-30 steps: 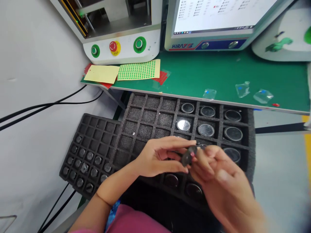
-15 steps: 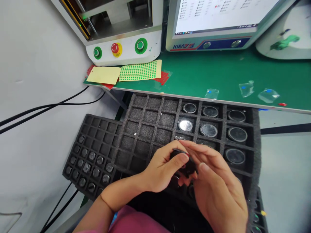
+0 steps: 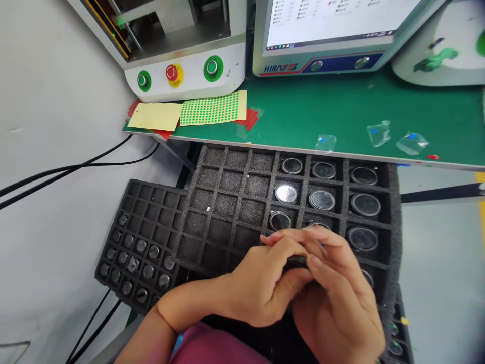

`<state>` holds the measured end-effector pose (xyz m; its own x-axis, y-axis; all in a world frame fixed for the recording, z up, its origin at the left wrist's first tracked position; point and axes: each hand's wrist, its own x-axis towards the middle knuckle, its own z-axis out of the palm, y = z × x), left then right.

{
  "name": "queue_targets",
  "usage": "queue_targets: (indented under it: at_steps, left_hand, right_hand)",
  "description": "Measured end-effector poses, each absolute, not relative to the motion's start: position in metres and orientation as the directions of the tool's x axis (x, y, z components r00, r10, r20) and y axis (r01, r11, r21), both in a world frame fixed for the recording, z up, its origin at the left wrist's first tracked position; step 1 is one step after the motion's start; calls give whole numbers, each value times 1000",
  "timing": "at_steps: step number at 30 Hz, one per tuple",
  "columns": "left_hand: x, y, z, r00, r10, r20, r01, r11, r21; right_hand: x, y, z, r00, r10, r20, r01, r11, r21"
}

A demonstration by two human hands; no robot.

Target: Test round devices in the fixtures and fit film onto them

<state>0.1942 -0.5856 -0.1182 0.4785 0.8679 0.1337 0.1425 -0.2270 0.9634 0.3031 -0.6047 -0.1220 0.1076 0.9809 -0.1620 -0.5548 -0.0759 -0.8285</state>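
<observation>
My left hand [image 3: 267,283] and my right hand [image 3: 339,298] meet over the near part of a large foam tray [image 3: 222,232]. Between their fingertips they hold a black round part [image 3: 296,261], of which only a dark edge shows. My left thumb presses on it from below, and the right thumb and fingers close on its other side. Dark round parts with shiny rims, such as one round part [image 3: 280,221] just beyond my fingers, lie in the tray's right-hand compartments. Compartments on its left show bare foam.
A smaller foam tray [image 3: 146,210] with several small round pieces stands at left. Behind is a green bench [image 3: 288,116] with a green-dot sticker sheet [image 3: 214,108], clear film scraps [image 3: 379,134], a machine with a red stop button [image 3: 172,72] and a monitor [image 3: 322,30]. Cables [image 3: 76,169] run along the left.
Both hands have drawn closer around the black part and turned it, so its dark face and reddish reflection no longer show. They sit slightly lower, uncovering another round part in the tray.
</observation>
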Motion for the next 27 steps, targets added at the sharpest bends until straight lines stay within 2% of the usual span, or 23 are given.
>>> queue_targets:
  at_steps: [7, 13, 22, 27]
  left_hand:
    - [194, -588, -120, 501, 851, 156, 141, -259, 956]
    - [194, -589, -121, 466, 862, 197, 145, -294, 945]
    - [194, -590, -119, 510, 821, 257, 315, -456, 832]
    - [193, -590, -117, 529, 815, 235, 313, -445, 839]
  right_hand:
    - [298, -608, -124, 175, 975, -136, -539, -21, -842]
    - [308, -608, -122, 28, 983, -183, -628, -125, -768]
    - [292, -612, -115, 263, 941, -212, -583, -20, -812]
    - [288, -611, -114, 272, 945, -184, -567, 3, -823]
